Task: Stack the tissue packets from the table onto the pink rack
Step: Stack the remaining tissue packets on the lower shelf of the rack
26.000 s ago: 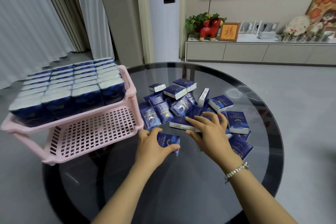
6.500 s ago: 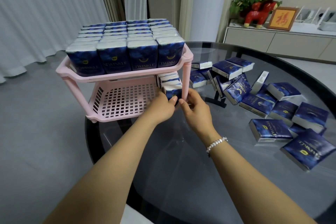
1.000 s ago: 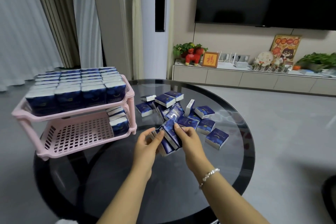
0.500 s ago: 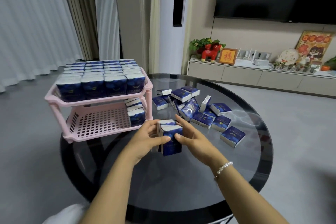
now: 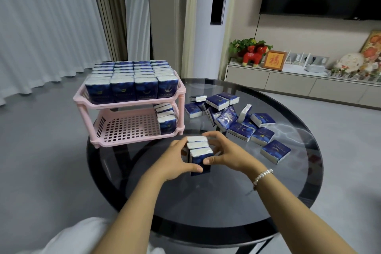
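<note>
Three blue tissue packets (image 5: 199, 150) stand upright in a row on the table, pressed together between my hands. My left hand (image 5: 179, 161) grips their left side, thumb across the front packet. My right hand (image 5: 224, 151) grips the right side, fingers curled behind the row. The pink two-tier rack (image 5: 132, 132) stands just beyond, at the table's left. Its top shelf is packed with upright packets (image 5: 132, 80). The lower shelf holds three packets (image 5: 166, 116) at its right end. Several loose packets (image 5: 235, 117) lie scattered right of the rack.
The round dark glass table (image 5: 206, 202) has its near edge just below my forearms. A TV cabinet (image 5: 299, 82) with a red horse figure, plant and framed picture stands against the far wall. Curtains hang at the left.
The packets, fanned loosely in my hands a second ago, are squared into an upright row of three between both hands. The view has shifted, so the rack appears nearer the centre.
</note>
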Motion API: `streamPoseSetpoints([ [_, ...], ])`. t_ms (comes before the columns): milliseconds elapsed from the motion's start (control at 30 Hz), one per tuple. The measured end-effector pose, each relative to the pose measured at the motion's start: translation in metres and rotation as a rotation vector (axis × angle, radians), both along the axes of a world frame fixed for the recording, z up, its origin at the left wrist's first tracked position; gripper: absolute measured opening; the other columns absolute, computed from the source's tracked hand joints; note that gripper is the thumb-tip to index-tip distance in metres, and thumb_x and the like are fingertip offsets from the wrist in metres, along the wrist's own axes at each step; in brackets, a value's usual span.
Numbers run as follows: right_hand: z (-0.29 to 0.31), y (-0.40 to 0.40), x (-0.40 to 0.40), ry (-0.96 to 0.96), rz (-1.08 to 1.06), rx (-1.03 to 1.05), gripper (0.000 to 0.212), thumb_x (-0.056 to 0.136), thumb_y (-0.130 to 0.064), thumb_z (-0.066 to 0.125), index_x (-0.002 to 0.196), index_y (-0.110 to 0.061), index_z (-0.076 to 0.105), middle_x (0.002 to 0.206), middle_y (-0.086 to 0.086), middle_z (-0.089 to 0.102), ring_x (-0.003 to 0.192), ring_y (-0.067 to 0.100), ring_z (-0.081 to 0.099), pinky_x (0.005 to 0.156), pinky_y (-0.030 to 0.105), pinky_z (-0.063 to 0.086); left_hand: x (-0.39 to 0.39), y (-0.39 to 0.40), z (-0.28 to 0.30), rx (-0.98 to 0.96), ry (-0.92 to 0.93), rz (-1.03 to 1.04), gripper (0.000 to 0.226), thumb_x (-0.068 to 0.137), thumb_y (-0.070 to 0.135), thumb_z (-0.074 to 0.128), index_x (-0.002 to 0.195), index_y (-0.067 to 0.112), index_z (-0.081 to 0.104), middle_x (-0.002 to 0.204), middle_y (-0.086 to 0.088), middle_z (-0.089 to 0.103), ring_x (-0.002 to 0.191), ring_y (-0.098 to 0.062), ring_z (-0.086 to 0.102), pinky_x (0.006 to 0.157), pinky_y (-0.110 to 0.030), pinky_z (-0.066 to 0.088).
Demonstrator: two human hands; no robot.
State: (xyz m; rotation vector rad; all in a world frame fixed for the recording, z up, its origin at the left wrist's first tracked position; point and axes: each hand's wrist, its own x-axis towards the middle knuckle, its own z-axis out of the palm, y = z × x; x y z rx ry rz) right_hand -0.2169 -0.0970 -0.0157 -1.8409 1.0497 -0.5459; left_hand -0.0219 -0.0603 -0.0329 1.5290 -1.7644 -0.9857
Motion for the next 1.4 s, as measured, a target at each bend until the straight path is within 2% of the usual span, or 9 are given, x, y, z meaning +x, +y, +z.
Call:
streamPoseSetpoints([
  [233, 0.007, -0.005, 0.014, -0.12, 0.016, 0.042, 0.06, 0.073, -0.008, 0.077, 0.118, -0.033, 0.045, 0.119, -0.011, 0.062, 0.091, 0.007, 0.062, 0.075, 0.018, 0.049, 0.012, -0.001, 0.012, 0.029, 0.121, 0.036, 0.074, 0.071, 0.014, 0.082, 0.133, 0.021, 0.043, 0.128, 0.009, 0.056, 0.114, -0.004, 0.053, 0.094, -0.019, 0.041],
  [400, 0.013, -0.009, 0.046, -0.272, 0.052, 0.044, 0.061, 0.078, -0.006, 0.072, 0.132, -0.019, 0.047, 0.118, -0.01, 0.061, 0.1, 0.001, 0.062, 0.081, 0.019, 0.052, 0.053, -0.005, 0.022, 0.034, 0.13, 0.104, 0.068, 0.07, 0.015, 0.082, 0.126, 0.021, 0.045, 0.123, 0.005, 0.06, 0.117, -0.011, 0.056, 0.105, -0.036, 0.042],
  [600, -0.013, -0.026, 0.096, -0.34, -0.365, -0.124, 0.046, 0.08, -0.031, 0.072, 0.119, -0.016, 0.052, 0.118, 0.001, 0.057, 0.101, 0.011, 0.058, 0.074, 0.015, 0.048, 0.108, -0.011, 0.026, 0.018, 0.072, 0.255, 0.072, 0.072, 0.02, 0.081, 0.131, 0.019, 0.038, 0.126, 0.001, 0.057, 0.117, -0.016, 0.056, 0.107, -0.041, 0.041],
  [667, -0.023, -0.035, 0.111, -0.306, -0.467, -0.179, 0.045, 0.082, -0.027, 0.07, 0.12, -0.014, 0.049, 0.118, -0.001, 0.049, 0.107, 0.015, 0.054, 0.085, 0.022, 0.047, 0.12, -0.014, 0.024, 0.014, 0.012, 0.311, 0.085, 0.065, 0.036, 0.081, 0.135, 0.02, 0.035, 0.131, 0.002, 0.054, 0.118, -0.017, 0.054, 0.107, -0.041, 0.04],
  [767, -0.037, -0.045, 0.128, -0.28, -0.546, -0.184, 0.05, 0.086, -0.026, 0.065, 0.129, -0.014, 0.043, 0.123, 0.0, 0.044, 0.121, 0.021, 0.044, 0.101, 0.036, 0.042, 0.132, -0.026, 0.019, 0.021, 0.013, 0.379, 0.08, 0.074, 0.031, 0.079, 0.138, 0.019, 0.033, 0.135, 0.004, 0.05, 0.121, -0.017, 0.05, 0.108, -0.039, 0.039],
  [1000, -0.054, -0.054, 0.146, -0.299, -0.665, -0.181, 0.021, 0.097, -0.028, 0.047, 0.116, -0.018, 0.047, 0.09, -0.009, 0.056, 0.072, 0.003, 0.052, 0.057, 0.013, 0.036, 0.143, -0.065, 0.01, -0.007, -0.057, 0.478, 0.075, 0.082, 0.032, 0.072, 0.142, 0.013, 0.031, 0.144, -0.005, 0.042, 0.129, -0.024, 0.043, 0.095, -0.025, 0.034],
  [1167, -0.058, -0.058, 0.145, -0.271, -0.705, -0.213, 0.017, 0.098, -0.026, 0.046, 0.112, -0.018, 0.05, 0.089, -0.013, 0.055, 0.076, 0.005, 0.052, 0.055, 0.006, 0.036, 0.146, -0.091, 0.003, 0.033, -0.143, 0.46, 0.083, 0.087, 0.036, 0.065, 0.149, 0.014, 0.016, 0.151, -0.008, 0.034, 0.133, -0.027, 0.039, 0.092, -0.025, 0.032],
  [1267, -0.06, -0.06, 0.145, -0.257, -0.712, -0.224, 0.016, 0.097, -0.025, 0.046, 0.111, -0.018, 0.051, 0.085, -0.016, 0.056, 0.076, 0.006, 0.053, 0.057, 0.011, 0.036, 0.147, -0.107, 0.002, 0.019, -0.091, 0.469, 0.072, 0.087, 0.026, 0.066, 0.144, 0.012, 0.024, 0.144, -0.008, 0.043, 0.129, -0.027, 0.044, 0.09, -0.024, 0.034],
  [1400, -0.063, -0.063, 0.145, -0.246, -0.708, -0.234, 0.015, 0.097, -0.025, 0.046, 0.109, -0.018, 0.051, 0.079, -0.019, 0.055, 0.071, 0.0, 0.052, 0.058, 0.011, 0.037, 0.146, -0.124, -0.002, 0.025, -0.096, 0.455, 0.067, 0.088, 0.029, 0.064, 0.143, 0.017, 0.028, 0.147, -0.008, 0.039, 0.132, -0.028, 0.041, 0.107, -0.038, 0.037],
])
